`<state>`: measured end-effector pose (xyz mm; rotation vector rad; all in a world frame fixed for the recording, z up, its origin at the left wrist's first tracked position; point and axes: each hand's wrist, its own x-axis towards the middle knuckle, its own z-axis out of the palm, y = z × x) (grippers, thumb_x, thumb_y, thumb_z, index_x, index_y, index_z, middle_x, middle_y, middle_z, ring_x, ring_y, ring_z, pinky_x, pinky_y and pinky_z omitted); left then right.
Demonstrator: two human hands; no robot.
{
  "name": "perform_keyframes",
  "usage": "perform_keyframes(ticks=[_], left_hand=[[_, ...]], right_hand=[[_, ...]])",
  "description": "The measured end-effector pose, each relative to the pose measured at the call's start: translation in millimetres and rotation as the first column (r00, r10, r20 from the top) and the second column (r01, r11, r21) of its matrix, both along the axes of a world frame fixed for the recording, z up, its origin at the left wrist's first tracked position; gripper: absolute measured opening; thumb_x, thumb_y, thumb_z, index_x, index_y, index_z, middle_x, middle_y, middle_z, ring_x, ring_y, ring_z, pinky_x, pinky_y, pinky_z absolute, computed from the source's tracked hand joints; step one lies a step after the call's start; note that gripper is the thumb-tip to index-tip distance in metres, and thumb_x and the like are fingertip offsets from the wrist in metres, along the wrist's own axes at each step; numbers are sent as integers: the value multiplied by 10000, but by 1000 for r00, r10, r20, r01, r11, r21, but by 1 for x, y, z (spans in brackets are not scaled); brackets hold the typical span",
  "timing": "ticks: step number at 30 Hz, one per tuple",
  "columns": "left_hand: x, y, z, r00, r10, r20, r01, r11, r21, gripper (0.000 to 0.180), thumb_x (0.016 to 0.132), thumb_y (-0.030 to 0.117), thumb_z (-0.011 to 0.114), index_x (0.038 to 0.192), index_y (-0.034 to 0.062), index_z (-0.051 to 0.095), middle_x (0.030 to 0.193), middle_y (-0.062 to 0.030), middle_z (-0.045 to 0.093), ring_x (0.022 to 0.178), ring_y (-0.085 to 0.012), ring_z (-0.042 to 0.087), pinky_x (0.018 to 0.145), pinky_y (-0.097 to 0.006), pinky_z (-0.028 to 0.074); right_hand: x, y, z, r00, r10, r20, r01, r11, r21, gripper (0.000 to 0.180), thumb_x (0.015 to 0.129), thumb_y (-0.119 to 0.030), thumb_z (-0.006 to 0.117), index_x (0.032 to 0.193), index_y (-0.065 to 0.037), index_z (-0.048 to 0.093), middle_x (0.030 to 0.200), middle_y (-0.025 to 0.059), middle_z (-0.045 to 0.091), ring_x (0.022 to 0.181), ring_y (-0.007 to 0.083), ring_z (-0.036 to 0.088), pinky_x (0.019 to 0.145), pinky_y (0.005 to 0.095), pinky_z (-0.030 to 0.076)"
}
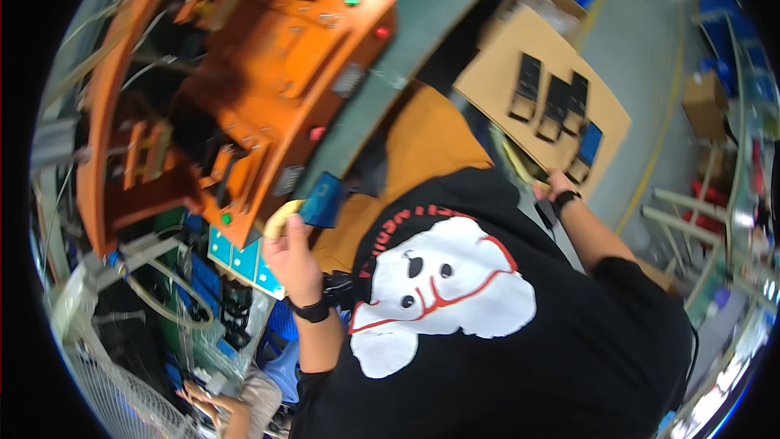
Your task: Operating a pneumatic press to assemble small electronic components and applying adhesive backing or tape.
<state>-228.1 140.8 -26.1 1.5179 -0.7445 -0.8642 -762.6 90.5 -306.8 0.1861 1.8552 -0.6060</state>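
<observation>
My left hand (pixel 292 258) is closed, pinching a flat blue rectangular piece (pixel 323 202) beside the front of the orange machine. Something pale yellow (pixel 281 219) sits at its fingertips; whether it is a finger cover or a separate piece is unclear. My right hand (pixel 559 187) is at the near edge of a brown cardboard sheet (pixel 597 106), fingers bent around that edge, somewhat blurred. Several black flat pieces with open frame-like ends (pixel 526 85) lie on the sheet, along with a piece that has a blue face (pixel 591 143).
The orange machine (pixel 313 57), with green and red buttons, stands on a green bench (pixel 426 20) to the left. Cardboard boxes (pixel 705 104) and metal frames are at the right. A fan (pixel 122 382) and another person's hands (pixel 203 398) show at the lower left.
</observation>
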Motion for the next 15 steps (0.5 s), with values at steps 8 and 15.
perform_keyframes(ticks=[8, 15], left_hand=[[7, 7, 4, 982, -88, 170, 106, 989, -99, 251, 981, 33, 631, 1223, -29, 655, 1180, -119, 704, 1053, -176, 667, 936, -302, 512], [30, 29, 24, 892, -79, 445, 57, 996, 63, 247, 1000, 69, 593, 1214, -32, 662, 1136, -166, 712, 1051, -256, 678, 936, -340, 507]], right_hand=[[299, -118, 281, 595, 577, -559, -531, -240, -813, 374, 919, -96, 708, 1281, -42, 629, 1191, 86, 627, 1053, 183, 620, 889, 313, 513], [478, -135, 346, 177, -142, -974, -441, -896, 51, 141, 831, -215, 725, 916, -103, 721, 946, 51, 673, 1019, 264, 618, 1028, 465, 416]])
